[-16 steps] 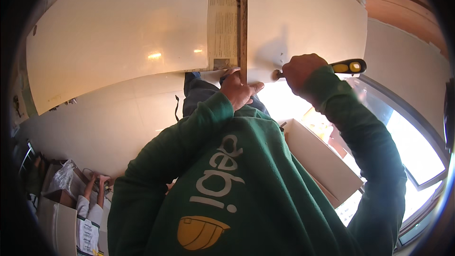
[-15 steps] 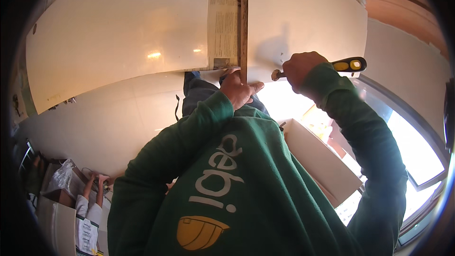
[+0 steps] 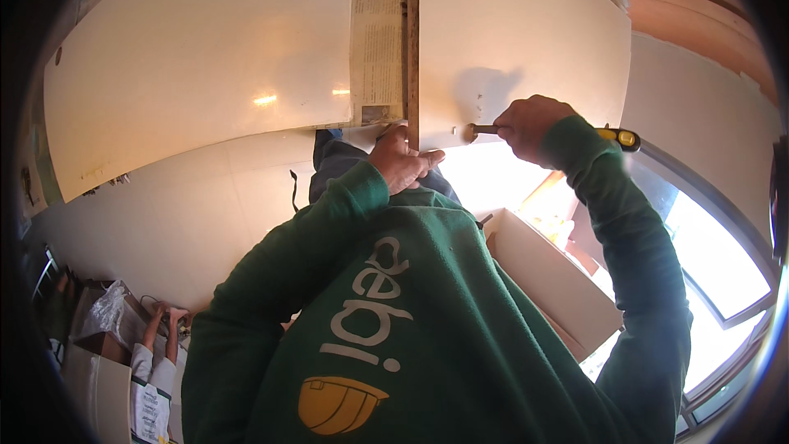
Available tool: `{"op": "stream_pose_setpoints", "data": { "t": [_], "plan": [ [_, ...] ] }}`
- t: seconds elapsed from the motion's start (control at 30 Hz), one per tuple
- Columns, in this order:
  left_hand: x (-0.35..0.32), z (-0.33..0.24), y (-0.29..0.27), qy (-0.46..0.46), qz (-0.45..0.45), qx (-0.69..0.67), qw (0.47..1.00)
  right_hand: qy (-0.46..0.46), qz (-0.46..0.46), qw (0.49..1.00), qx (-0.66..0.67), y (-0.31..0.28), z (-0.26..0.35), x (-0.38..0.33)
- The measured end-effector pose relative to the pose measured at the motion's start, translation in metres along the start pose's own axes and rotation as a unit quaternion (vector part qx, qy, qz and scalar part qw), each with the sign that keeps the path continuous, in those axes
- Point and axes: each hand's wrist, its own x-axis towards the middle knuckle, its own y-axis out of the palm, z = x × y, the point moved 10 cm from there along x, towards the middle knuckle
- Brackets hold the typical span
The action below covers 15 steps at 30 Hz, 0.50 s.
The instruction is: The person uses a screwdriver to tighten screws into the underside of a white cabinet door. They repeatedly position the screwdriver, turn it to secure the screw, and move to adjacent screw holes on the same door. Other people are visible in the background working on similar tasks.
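My right hand (image 3: 532, 127) is closed round the shaft of a hammer (image 3: 624, 140) with a black and yellow handle. Its small head hangs just above the near edge of a pale board (image 3: 526, 33); whether it touches cannot be told. My left hand (image 3: 403, 160) grips the near end of a narrow brown wooden strip (image 3: 412, 57), which runs along the board's left edge. Its thumb points right, while some fingers are hidden behind the strip. A few small whitish bits lie on the board near the hammer head.
A second large pale panel (image 3: 205, 41) lies to the left, with printed paper (image 3: 378, 33) showing in the gap. An open cardboard box (image 3: 551, 279) stands below at right, near a bright window (image 3: 723, 255). At lower left, another person's hands (image 3: 175, 313) show beside boxes (image 3: 94, 378).
My right hand and the hammer have shifted slightly, the handle now tilting lower at its far end. My left hand still holds the strip, and the view has shifted a little.
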Motion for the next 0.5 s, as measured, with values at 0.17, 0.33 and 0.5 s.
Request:
{"op": "stream_pose_setpoints", "data": {
  "t": [0.17, 0.33, 0.5],
  "plan": [
    [-0.039, -0.050, -0.007, 0.066, -0.074, 0.410, 0.907, 0.030, -0.040, 0.999, 0.016, 0.018, -0.006, -0.024],
    [-0.070, -0.124, 0.023, 0.370, -0.177, 0.473, 0.780, -0.012, -0.151, 0.982, 0.109, 0.046, -0.017, -0.040],
    [-0.064, -0.125, 0.023, 0.410, -0.262, 0.463, 0.741, -0.013, -0.135, 0.982, 0.130, 0.056, -0.004, -0.035]
  ]
}}
